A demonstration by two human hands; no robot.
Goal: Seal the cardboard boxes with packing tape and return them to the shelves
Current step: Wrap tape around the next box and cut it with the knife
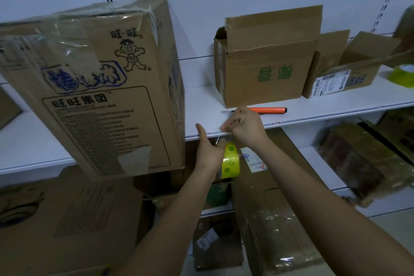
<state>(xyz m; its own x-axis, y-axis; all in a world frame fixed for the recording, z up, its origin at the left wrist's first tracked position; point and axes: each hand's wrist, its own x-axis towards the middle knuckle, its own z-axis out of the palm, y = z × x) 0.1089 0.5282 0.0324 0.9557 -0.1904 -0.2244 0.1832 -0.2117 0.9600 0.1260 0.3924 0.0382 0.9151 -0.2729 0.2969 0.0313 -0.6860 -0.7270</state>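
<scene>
Holding the tape roll (230, 161) in our left hand (209, 151) below the shelf edge (313, 120), our right hand (243, 126) pinches its loose end at the lip, bare shelf beside the big box (89, 87).

White shelf (313, 105) carries, left to right: large printed cardboard box (96, 87) overhanging the front edge, open-flapped box with green lettering (266, 69), orange utility knife (268, 110) just in front of it, a labelled open box (340, 74), yellow-green tape roll (401, 75) at far right.
</scene>
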